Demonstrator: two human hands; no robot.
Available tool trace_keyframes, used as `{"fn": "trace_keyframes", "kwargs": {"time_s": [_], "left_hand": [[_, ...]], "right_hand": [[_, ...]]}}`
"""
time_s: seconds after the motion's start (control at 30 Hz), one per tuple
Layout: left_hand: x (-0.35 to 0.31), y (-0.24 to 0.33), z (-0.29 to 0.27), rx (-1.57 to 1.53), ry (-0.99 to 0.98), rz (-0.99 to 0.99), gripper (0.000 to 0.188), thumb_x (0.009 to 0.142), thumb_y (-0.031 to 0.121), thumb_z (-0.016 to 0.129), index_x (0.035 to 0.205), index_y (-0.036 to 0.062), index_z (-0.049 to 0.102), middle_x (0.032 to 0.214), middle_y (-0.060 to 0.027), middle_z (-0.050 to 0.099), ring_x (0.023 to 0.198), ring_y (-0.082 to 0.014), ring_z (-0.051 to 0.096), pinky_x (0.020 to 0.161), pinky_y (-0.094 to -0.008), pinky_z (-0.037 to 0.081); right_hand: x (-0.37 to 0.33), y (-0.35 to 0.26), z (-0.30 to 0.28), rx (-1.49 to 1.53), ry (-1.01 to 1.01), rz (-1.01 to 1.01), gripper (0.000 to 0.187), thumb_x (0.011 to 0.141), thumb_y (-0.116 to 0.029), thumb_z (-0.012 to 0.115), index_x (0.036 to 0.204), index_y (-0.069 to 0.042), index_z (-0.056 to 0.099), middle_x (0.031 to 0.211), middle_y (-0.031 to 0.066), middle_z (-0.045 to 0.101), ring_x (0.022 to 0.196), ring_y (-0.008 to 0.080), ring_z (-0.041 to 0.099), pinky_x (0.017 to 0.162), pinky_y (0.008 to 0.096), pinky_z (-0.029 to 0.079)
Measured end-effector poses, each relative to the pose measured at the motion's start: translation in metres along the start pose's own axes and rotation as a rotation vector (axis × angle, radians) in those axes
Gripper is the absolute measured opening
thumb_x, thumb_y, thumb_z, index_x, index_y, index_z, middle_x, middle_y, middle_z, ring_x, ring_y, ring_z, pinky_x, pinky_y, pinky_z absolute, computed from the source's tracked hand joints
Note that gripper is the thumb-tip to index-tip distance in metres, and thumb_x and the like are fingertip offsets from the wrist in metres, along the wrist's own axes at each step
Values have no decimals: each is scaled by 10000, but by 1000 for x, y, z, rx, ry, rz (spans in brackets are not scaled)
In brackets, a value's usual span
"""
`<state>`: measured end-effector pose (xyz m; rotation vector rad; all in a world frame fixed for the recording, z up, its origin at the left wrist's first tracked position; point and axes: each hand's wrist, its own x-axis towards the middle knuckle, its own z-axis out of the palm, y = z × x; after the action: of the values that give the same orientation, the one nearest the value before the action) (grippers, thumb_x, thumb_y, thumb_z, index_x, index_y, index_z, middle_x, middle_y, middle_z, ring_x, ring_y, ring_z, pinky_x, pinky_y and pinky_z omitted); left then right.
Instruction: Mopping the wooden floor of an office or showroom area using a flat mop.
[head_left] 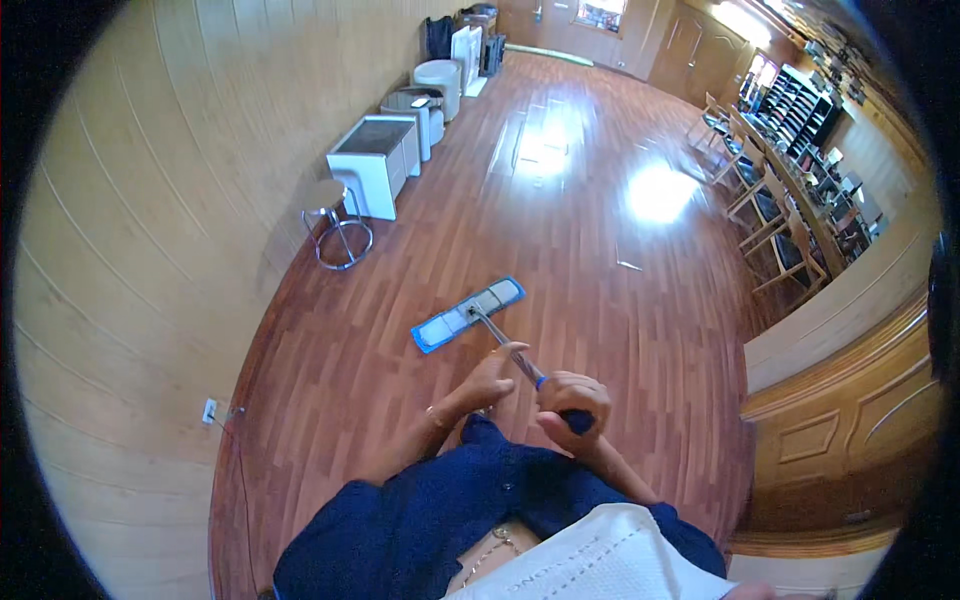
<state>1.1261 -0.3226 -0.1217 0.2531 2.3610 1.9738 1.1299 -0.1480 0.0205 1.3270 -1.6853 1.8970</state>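
Note:
A flat mop point(470, 314) with a blue-edged, pale rectangular head lies on the wood floor ahead of me, its metal pole slanting up toward my body. My right hand point(575, 402) is wrapped round the dark grip at the pole's upper end. Lower on the pole, my left hand point(485, 384) holds it loosely from the left, with the index finger laid across it and the thumb apart. The remaining fingers of this hand are mostly hidden.
Along the left wall stand a round stool point(340, 228), a white cabinet point(378, 165) and several bins. A cord point(240, 470) runs down from a wall outlet. Several chairs point(795, 250) line a long counter on the right, beyond a wooden door point(840, 450). Light glares off the floor.

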Motion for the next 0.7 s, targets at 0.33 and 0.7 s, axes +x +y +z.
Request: {"fn": "trace_keyframes", "kwargs": {"time_s": [0.33, 0.7], "left_hand": [[-14, 143, -56, 650, 183, 591, 608, 735, 472, 763, 1161, 72, 597, 1181, -132, 624, 1204, -323, 532, 1042, -455, 346], [-8, 108, -100, 368, 255, 537, 209, 757, -2, 710, 951, 49, 650, 859, -117, 673, 826, -277, 667, 749, -368, 535]], "right_hand": [[-28, 144, 84, 711, 131, 723, 237, 767, -169, 749, 970, -84, 661, 957, 108, 667, 984, 273, 641, 881, 398, 485], [14, 269, 104, -49, -439, 285, 212, 675, -182, 775, 658, -62, 601, 654, 134, 574, 609, 320, 566, 537, 407, 412]]}}
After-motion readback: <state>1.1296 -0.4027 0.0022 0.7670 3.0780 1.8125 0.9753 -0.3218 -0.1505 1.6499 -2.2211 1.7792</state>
